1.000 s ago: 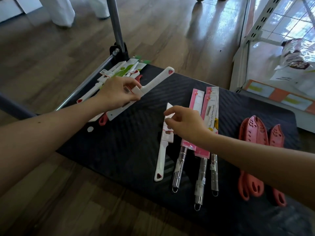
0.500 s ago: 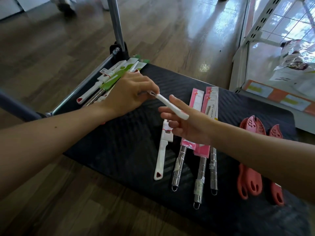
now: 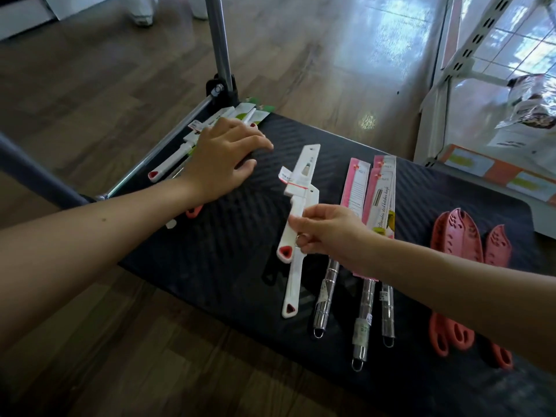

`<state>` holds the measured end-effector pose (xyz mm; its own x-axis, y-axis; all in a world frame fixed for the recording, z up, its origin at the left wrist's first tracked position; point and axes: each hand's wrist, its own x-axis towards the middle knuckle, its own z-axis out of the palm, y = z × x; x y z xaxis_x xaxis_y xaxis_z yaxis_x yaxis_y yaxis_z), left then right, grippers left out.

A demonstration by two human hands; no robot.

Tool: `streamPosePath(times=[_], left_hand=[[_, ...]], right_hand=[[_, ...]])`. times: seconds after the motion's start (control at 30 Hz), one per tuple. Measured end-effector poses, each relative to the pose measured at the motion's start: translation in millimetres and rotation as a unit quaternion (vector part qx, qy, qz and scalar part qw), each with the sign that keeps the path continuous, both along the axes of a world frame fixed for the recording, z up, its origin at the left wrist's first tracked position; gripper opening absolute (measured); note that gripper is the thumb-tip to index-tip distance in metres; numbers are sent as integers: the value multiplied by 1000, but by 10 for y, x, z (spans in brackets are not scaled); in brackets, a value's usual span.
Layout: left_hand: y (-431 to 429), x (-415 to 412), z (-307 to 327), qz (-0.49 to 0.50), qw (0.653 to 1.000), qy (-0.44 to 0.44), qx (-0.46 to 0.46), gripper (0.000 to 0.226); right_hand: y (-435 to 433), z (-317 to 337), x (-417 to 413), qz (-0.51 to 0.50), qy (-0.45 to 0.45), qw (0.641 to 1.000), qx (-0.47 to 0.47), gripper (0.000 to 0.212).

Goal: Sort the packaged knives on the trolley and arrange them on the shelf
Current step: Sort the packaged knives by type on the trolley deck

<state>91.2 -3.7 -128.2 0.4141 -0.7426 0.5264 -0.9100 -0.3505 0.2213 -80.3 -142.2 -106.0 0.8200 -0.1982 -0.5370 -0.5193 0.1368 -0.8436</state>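
Observation:
A white packaged knife (image 3: 301, 179) with a red-tipped handle is pinched by its handle in my right hand (image 3: 328, 233), held just above a second white knife (image 3: 293, 284) that lies on the black trolley deck (image 3: 228, 245). To their right lie three steel-handled knives in pink card sleeves (image 3: 379, 200), then coral sheathed knives (image 3: 457, 245). My left hand (image 3: 222, 158) rests with relaxed fingers on the edge of a mixed pile of white and green packaged knives (image 3: 177, 161) at the deck's far left corner, holding nothing.
The trolley's metal handle post (image 3: 219, 46) rises behind the pile. A white shelf upright (image 3: 469, 46) and low shelf board (image 3: 487, 173) stand at the right, with bagged goods (image 3: 532, 112) on it. Wooden floor surrounds the trolley.
The white knife passed from my left hand to my right, which now holds it by the handle over the other white knife. My left hand went back to the pile.

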Motion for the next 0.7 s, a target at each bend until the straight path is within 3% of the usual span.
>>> streamPosePath(times=[0.27,0.43,0.7], left_hand=[[225,130,-72,164,976,123,72,38],[305,177,-80,197,962,168,92,38],[254,160,-85,203,953,197,112,33]], right_hand=[[166,-86,-84,26,50,998,-38,15],[210,-121,-54,34,80,994,-61,17],[251,-186,-23,88,108,974,-177,21]])
